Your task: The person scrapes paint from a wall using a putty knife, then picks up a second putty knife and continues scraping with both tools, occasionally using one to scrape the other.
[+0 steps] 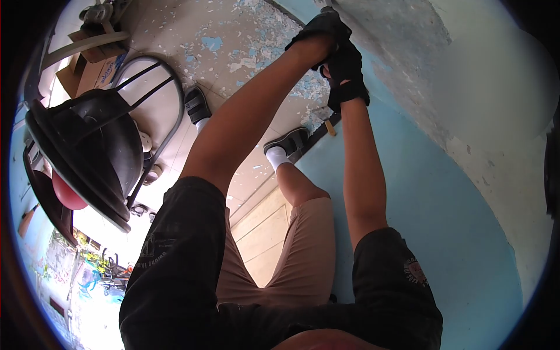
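Both hands wear black gloves and meet at the top of the view, in front of the wall's grey, stripped part. My left hand (324,30) is closed, with a small dark end of something sticking out above it. Just below and touching it is my right hand (345,65), also closed, its wrist wrapped in a black strap. What they grip is mostly hidden by the gloves. Pale and blue paint flakes (248,49) litter the tiled floor beside the hands. A small yellowish piece (331,128) rests at the foot of the blue wall (420,192).
Black chairs (93,134) with grey metal frames stand at the left, with a red round object (69,191) between them. Behind are cardboard boxes (96,76). My feet in dark shoes (197,105) are on the floor. The wall runs close along the right side.
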`<state>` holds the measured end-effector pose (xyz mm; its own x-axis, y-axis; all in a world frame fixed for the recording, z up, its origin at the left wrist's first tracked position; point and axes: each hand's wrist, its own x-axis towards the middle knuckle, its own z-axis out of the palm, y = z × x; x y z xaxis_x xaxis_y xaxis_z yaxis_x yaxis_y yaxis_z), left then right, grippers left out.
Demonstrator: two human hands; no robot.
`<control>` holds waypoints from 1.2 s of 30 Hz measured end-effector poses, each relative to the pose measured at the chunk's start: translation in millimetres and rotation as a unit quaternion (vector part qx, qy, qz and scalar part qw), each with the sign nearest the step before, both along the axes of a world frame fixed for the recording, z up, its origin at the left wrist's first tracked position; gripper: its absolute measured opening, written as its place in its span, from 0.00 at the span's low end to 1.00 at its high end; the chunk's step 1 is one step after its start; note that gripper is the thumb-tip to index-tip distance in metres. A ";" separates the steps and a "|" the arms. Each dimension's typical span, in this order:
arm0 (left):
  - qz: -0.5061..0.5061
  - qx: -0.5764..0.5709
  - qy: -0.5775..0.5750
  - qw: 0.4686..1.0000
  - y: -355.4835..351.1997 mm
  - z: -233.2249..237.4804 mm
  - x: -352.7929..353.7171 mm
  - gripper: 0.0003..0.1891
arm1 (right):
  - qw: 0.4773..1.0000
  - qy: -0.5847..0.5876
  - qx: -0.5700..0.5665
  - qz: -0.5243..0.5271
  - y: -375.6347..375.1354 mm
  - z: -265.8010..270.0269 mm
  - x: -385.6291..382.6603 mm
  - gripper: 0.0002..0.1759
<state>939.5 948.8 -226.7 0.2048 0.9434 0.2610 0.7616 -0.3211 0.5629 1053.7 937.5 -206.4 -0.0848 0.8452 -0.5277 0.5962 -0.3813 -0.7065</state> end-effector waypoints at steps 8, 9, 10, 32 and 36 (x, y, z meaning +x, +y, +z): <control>0.045 -0.027 -0.089 0.995 13.1 -49.6 -1.8 0.10 | 0.993 -0.079 -0.041 0.078 29.7 8.0 -29.7 0.16; 0.015 -0.030 0.000 0.999 29.8 -86.6 -6.8 0.13 | 0.990 -0.091 0.045 0.103 28.4 -7.9 -31.5 0.17; -0.015 -0.035 0.089 0.995 38.0 -103.5 -9.1 0.15 | 0.978 -0.103 0.127 0.127 25.4 -25.1 -29.8 0.17; -0.069 -0.084 -0.023 0.994 30.3 -187.0 -10.0 0.18 | 0.984 -0.080 0.144 0.067 -13.6 -46.3 -45.3 0.24; -0.053 -0.189 -0.106 0.975 40.8 -183.0 -4.9 0.22 | 0.986 -0.023 0.121 0.108 -2.6 -2.8 -28.8 0.25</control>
